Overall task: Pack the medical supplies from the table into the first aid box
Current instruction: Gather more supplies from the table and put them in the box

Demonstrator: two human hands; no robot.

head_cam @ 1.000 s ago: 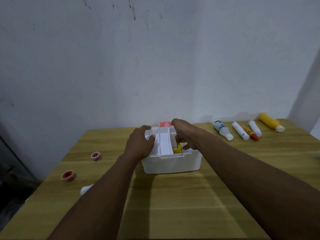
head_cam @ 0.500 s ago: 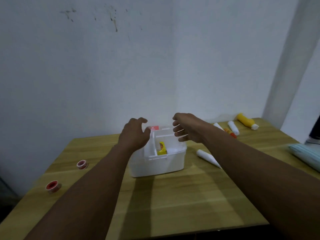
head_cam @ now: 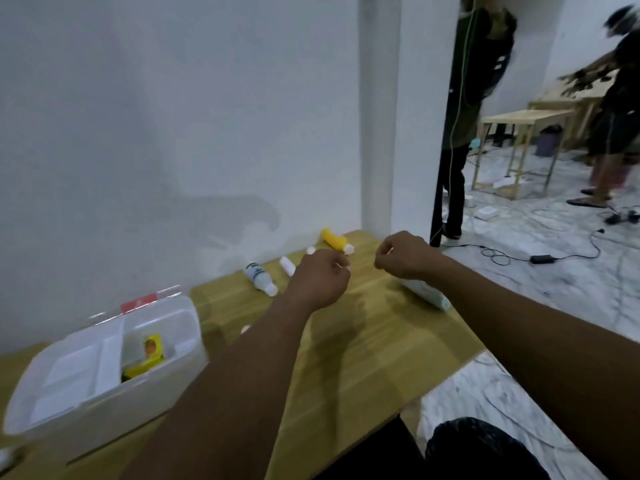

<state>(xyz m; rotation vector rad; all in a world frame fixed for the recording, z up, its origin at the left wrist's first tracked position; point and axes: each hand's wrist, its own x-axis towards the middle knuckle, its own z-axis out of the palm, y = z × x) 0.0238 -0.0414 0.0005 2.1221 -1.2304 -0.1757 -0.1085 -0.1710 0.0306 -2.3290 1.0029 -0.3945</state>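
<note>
The white first aid box (head_cam: 114, 407) stands open at the table's left, with a yellow packet (head_cam: 149, 355) in one compartment. Further right lie a white bottle with a green label (head_cam: 259, 277), a white tube (head_cam: 287, 265) and a yellow bottle (head_cam: 334, 240). My left hand (head_cam: 318, 280) hovers over that row, fingers loosely curled, and hides whatever lies under it. My right hand (head_cam: 403, 254), also loosely curled, hangs just above a pale wrapped pack (head_cam: 429, 294) near the table's right edge. I see nothing held in either hand.
A white wall runs right behind the wooden table (head_cam: 363, 358), whose right edge drops to a marble floor with cables (head_cam: 540, 259). A black bag (head_cam: 485, 448) sits below the front corner. Two people stand in the room beyond.
Both hands have left the box and swung right, over the row of supplies. My view has turned right too, so the box now sits at the lower left.
</note>
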